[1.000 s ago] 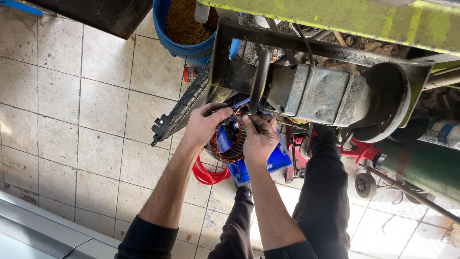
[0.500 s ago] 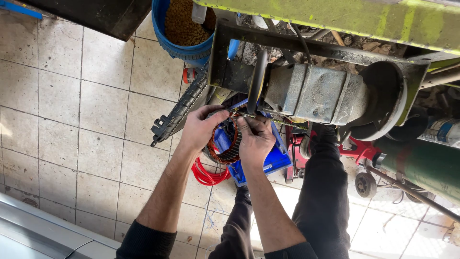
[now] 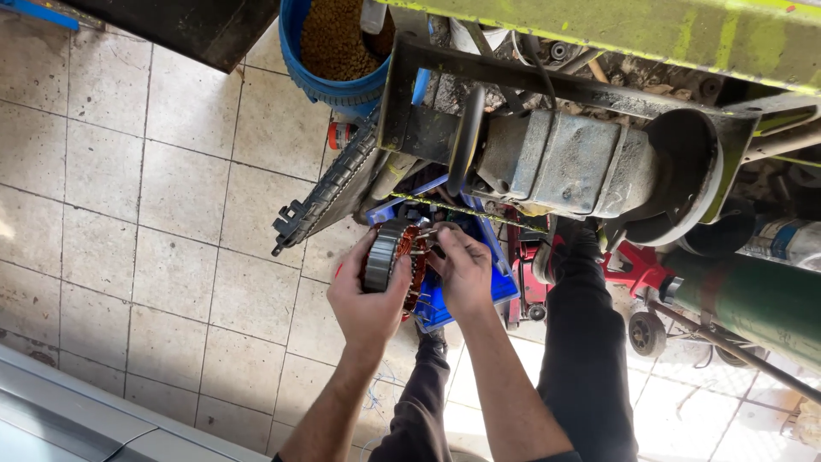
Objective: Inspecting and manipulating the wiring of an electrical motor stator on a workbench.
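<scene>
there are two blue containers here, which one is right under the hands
The blue crate, rectangular, directly below both hands and the stator. The blue bucket is round, full of brown bits, and sits farther up the floor.

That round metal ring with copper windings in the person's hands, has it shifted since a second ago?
No, hardly: the round metal ring with copper windings remains just below the grey metal housing, gripped by the left hand and right hand.

Stator point(image 3: 395, 257): round grey laminated ring, copper-red windings inside, held on edge in mid-air above tiled floor, just below the grey machine housing
</scene>
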